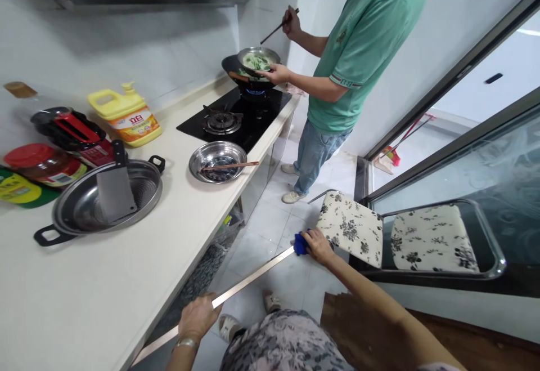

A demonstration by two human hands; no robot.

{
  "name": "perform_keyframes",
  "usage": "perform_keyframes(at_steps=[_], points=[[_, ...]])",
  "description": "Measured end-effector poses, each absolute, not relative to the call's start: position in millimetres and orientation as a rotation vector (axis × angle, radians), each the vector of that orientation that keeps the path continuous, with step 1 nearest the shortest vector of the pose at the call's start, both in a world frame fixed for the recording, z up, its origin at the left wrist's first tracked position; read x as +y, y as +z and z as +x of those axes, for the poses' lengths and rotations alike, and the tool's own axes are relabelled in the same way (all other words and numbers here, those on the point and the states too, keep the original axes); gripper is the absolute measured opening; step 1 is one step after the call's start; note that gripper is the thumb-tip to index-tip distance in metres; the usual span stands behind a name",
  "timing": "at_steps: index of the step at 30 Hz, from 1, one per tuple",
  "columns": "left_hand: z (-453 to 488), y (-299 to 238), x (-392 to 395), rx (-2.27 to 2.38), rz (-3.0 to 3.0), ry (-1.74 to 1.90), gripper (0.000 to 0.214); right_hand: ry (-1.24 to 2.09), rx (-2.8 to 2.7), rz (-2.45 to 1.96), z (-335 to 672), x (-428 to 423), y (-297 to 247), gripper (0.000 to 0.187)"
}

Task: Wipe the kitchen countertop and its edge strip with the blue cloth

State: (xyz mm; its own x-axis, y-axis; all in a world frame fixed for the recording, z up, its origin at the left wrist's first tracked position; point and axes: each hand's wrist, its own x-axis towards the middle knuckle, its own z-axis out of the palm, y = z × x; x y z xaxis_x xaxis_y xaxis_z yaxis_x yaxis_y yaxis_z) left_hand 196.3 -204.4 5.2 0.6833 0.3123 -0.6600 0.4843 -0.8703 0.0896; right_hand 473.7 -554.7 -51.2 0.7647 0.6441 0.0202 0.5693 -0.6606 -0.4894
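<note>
A long, straight, pale metallic strip [253, 278] runs slantwise below the counter's front edge, from bottom left to mid-frame. I cannot tell whether it is a loose bar or the edge of a panel. My left hand [198, 317], with a silver bracelet at the wrist, is closed around its nearer part. At the far end my right hand [319, 245] grips a bunched dark blue cloth [301, 244], pressed against the strip. The right fingers are curled over the cloth and partly hide it.
A co-worker [358, 61] in a green shirt holds a metal bowl [258, 58] of greens over a wok [232, 67] on a lit burner. The counter [185, 213] bears a steel pan [63, 213] with a cleaver [113, 191]. A flowered chair [352, 227] stands right.
</note>
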Motion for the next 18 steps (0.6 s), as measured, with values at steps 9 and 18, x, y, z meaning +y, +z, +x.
perform_keyframes(at_steps=[9, 18], points=[[201.2, 5.1, -200.3, 0.665, 2.602, -0.922, 0.051, -0.025, -0.571, -2.376, 468.5, -567.2, -34.5, 0.038], [200.8, 7.0, -202.9, 0.649, 2.630, -0.932, 0.049, -0.084, -0.973, -2.276, 424.5, -487.7, -59.2, 0.024]])
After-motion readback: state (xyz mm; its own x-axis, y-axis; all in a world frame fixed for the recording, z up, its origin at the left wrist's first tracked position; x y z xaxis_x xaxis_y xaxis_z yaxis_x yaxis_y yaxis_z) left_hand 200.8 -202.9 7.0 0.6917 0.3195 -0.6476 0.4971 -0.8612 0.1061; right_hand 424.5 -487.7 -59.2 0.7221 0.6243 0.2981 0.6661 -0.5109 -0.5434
